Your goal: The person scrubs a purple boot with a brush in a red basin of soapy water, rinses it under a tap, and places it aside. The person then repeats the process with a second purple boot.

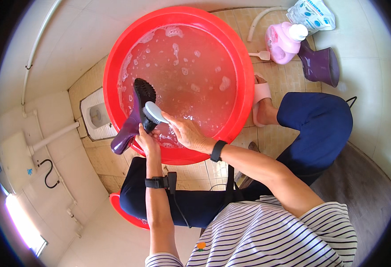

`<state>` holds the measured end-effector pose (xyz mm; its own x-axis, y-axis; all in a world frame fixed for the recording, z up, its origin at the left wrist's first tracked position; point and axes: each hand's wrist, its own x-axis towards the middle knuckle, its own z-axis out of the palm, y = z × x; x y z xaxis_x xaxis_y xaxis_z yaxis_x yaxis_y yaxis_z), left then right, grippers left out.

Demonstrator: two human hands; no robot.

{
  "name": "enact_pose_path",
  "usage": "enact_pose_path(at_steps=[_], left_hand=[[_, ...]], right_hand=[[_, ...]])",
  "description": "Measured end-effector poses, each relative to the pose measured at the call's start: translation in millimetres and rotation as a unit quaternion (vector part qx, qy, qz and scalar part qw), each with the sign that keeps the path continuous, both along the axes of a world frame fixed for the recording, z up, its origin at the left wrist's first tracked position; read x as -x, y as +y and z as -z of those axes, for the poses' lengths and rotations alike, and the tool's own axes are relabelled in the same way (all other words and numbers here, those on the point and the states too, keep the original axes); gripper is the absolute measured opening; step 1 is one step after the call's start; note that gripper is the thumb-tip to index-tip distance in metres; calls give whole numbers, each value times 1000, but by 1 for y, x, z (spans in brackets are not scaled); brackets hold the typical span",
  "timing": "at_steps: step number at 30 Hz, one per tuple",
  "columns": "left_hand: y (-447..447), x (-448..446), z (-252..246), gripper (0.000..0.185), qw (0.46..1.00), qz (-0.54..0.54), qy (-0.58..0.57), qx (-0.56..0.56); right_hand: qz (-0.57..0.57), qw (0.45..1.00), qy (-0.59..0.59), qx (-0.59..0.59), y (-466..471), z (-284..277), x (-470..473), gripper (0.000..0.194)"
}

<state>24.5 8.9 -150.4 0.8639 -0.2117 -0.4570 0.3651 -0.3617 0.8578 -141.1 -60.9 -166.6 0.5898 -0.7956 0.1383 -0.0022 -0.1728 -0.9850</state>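
Note:
A purple rubber boot (127,130) lies tilted over the left rim of a large red plastic tub (245,66), its black treaded sole turned towards the middle of the tub. My left hand (147,140) grips the boot near its heel. In my right hand (188,132) is a scrubbing brush with a pale blue back (155,111), its bristles against the sole near the heel. Soapy, cloudy water (188,76) with patches of foam fills much of the tub below the brush.
A second purple boot (320,65) lies by the right wall, beside a pink detergent bottle (282,41), a white scoop (263,55) and a plastic refill pouch (312,15). A squat toilet (97,115) is left of the tub. Another red basin (116,202) shows behind my left leg.

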Motion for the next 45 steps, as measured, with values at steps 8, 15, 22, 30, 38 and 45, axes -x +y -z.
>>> enact_pose_path(at_steps=[8,15,22,30,38,45], left_hand=[[14,0,35,50,933,92,-257,-237],[0,11,82,59,855,131,-433,-254],[4,15,132,67,832,222,-233,-452],[8,-24,128,75,926,176,-120,-311],[-22,-58,21,43,960,2,257,114],[-15,-63,-87,40,937,-19,318,145]], right_hand=[[-29,932,359,-42,-24,57,46,40],[-7,904,422,-71,-74,57,39,40],[13,892,452,-21,-61,116,49,43],[111,888,413,-168,-55,145,54,58],[-42,881,18,-471,-27,59,12,44],[-148,950,-45,-272,-36,-50,25,44]])
